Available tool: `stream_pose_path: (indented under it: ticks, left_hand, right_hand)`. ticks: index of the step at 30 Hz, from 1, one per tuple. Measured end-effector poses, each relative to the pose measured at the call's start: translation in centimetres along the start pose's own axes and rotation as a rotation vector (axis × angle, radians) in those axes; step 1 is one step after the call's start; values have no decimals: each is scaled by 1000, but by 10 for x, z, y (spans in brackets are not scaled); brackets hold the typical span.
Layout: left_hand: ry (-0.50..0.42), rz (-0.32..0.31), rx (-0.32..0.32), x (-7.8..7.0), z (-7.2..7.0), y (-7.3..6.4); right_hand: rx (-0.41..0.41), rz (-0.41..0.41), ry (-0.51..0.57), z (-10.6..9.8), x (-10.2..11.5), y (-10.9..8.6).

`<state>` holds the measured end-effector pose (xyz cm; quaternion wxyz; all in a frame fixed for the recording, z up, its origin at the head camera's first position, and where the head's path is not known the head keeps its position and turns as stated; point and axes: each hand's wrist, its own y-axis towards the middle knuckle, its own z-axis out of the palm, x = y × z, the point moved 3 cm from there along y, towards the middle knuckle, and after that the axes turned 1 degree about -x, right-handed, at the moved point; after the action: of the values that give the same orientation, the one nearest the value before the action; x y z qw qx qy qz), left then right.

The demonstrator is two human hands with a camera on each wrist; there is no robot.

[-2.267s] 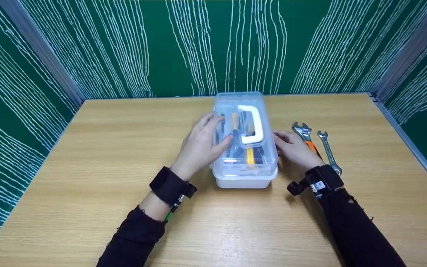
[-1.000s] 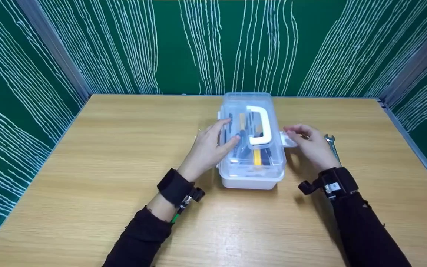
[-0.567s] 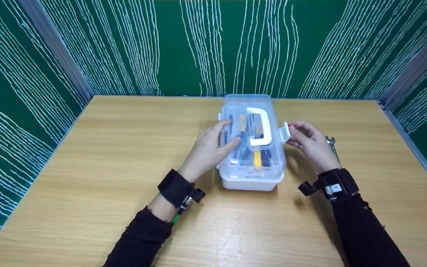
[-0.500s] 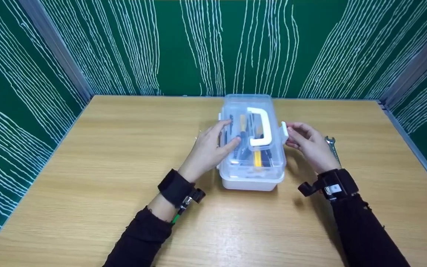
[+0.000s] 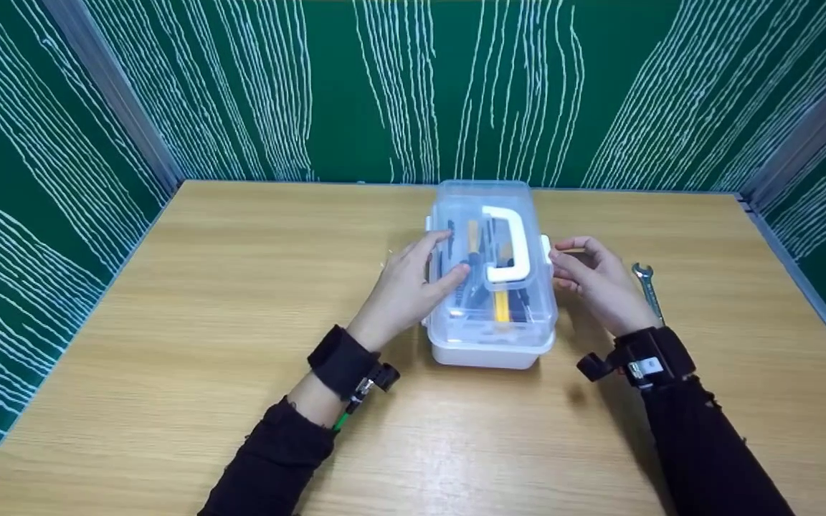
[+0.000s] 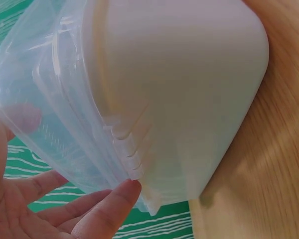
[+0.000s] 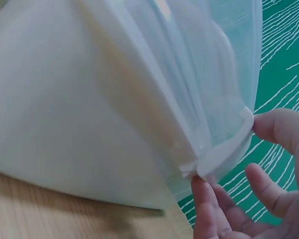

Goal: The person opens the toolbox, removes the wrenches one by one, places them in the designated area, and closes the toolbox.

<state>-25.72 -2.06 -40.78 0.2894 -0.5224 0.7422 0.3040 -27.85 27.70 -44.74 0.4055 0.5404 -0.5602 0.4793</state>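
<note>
A clear-lidded toolbox (image 5: 485,351) with a white base stands on the table, its lid down. Tools with wooden, yellow and dark parts show through the lid. My left hand (image 5: 404,287) rests on the lid's left edge, thumb and index finger extended over the top. In the left wrist view, a fingertip touches the hinge (image 6: 127,149). On the right side, my right hand (image 5: 603,283) holds the white latch (image 5: 546,249). The right wrist view shows the thumb at the upper end of that latch (image 7: 226,152) and fingertips at its lower end.
A combination wrench (image 5: 647,287) lies on the wooden table (image 5: 241,301), just right of my right hand. The lid has a white carry handle (image 5: 520,244). Green walls with white streaks (image 5: 355,93) stand behind and at both sides.
The latch has swung up from sticking outward to lying against the box's side, my right hand moving with it. The orange-handled adjustable wrench is now hidden. My left hand stays on the lid.
</note>
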Motion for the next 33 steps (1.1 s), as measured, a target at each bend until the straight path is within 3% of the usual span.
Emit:
stream_pose_path:
  ticks: [8, 18, 33]
  left_hand:
    - [-11, -19, 10, -1, 2, -1]
    - [-10, -43, 16, -6, 1, -5]
    - [-8, 34, -15, -8, -3, -9]
  right_hand:
    - [10, 49, -31, 0, -9, 0]
    - [69, 132, 62, -2, -14, -4]
    - [92, 81, 57, 4, -5, -11]
